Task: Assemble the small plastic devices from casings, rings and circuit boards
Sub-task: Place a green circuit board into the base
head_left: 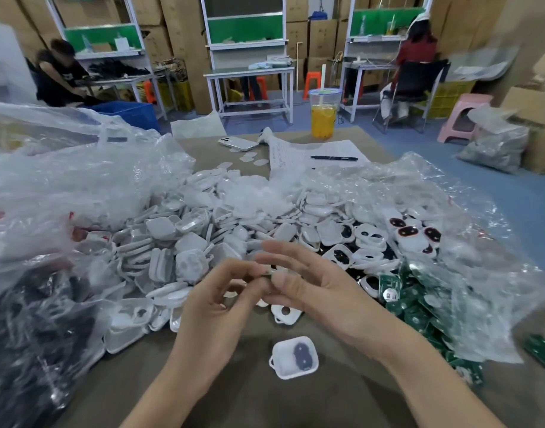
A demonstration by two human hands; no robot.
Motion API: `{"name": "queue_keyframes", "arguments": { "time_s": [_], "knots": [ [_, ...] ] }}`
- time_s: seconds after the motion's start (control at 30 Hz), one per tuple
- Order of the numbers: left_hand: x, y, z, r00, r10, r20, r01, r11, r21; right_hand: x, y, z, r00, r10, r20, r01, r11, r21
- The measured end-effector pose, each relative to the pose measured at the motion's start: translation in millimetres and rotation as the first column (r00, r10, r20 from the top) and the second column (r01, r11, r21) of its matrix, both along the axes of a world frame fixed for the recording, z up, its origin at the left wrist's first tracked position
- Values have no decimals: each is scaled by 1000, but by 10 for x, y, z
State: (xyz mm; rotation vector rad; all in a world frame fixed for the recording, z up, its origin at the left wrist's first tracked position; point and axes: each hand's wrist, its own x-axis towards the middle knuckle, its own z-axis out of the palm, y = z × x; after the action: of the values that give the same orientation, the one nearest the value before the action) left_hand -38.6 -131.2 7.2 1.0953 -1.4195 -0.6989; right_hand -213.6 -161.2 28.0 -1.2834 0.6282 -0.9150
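Head view, near to far. On the bare worktop (249, 396), between the two forearms, an open casing (294, 358) lies hollow side up with a dark insert in it, apparently parked within easy reach to take the next part. Above it both hands meet over the worktop. The left hand (222, 291) curls its fingers inward and the right hand (308, 282) brings its thumb across from the other side, so that together they pinch a small green circuit board (266, 275) by its edges. Only a sliver of the board shows, and motion blur hides how the right fingertips lie. The grip suggests the board is being turned or aligned before seating. Just beyond the hands lies a white casing half (285, 313) with a round hole. Stock is arranged in an arc around the work zone, presumably so that each hand can pick without reaching far: a heap of white casings (203, 236) ahead and to the left, ringed casing parts (413, 239) to the right, and a clear bag of green boards (419, 313) nearer on the right. At the far edge lie a paper sheet (323, 149), a pen (334, 158), a phone (238, 143) and a drink cup (323, 115).
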Motion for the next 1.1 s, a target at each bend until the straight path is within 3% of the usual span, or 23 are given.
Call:
{"name": "queue_keyframes", "arguments": {
  "time_s": [0.07,0.17,0.43,0.5,0.6,0.7,0.83,1.1],
  "knots": [
    [24,1,-6,984,83,156,-55,982,-178,-10,-21,12,994,4,109,-16,994,109],
    [75,-10,-40,924,199,328,-66,925,-375,-31,-43,7,990,-11,144,-11,989,147],
    [127,-40,-23,872,199,446,-8,919,-395,-73,-63,7,992,-116,41,114,991,65],
    [104,-27,0,896,176,408,-29,940,-341,-72,-60,-6,989,-146,-10,146,989,27],
    [44,-19,25,968,157,194,-133,983,-129,-50,-39,-6,979,-192,-65,191,981,-23],
    [5,-28,47,996,50,-79,-44,996,75,-19,-23,-6,976,-214,-26,214,977,-26],
    [-31,-40,69,954,-21,-298,65,989,136,56,-1,-48,985,-170,-10,170,985,-5],
    [-44,-40,26,976,-51,-211,80,988,130,64,-28,-88,971,-238,-17,237,971,-42]
  ]
}}
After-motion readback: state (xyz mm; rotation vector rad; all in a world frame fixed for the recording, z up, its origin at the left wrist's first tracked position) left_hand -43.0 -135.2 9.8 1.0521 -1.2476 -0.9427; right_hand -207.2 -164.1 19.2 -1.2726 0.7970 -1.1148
